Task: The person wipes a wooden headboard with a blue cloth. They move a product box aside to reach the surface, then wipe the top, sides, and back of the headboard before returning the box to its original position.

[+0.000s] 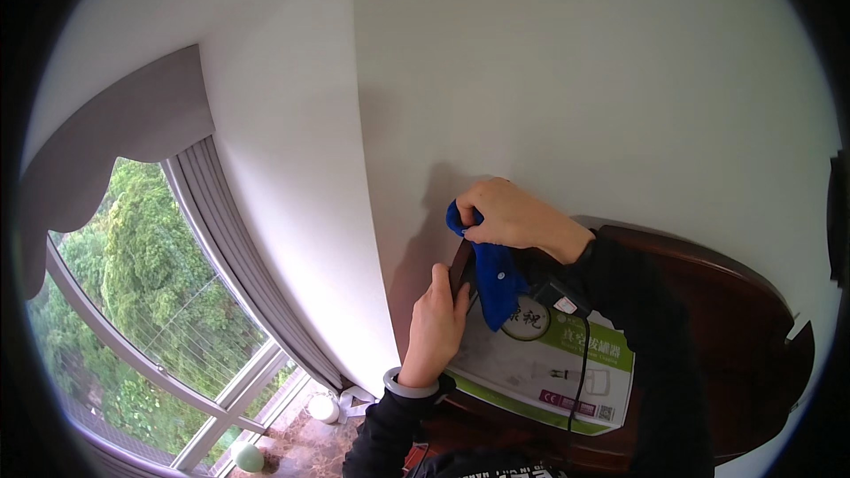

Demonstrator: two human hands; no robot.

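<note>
A blue cloth (495, 279) hangs from my right hand (508, 216), whose thumb and fingers pinch it at the top edge of a dark wooden panel (460, 259) against the wall. My left hand (438, 325) grips the side of that same panel lower down, with a pale bangle (410, 386) at its wrist. The cloth's lower end lies over a green and white cardboard box (544, 378) that bears writing. Beside the cloth is a black power adapter (560, 297) with a cable running down across the box.
Dark red wooden furniture with a curved edge (717, 272) stands against the white wall (564, 79). To the left are a window (166, 265), a grey curtain (232, 239) and a marble sill (312, 441) with a white jar (323, 407) and a pale green ball (248, 457).
</note>
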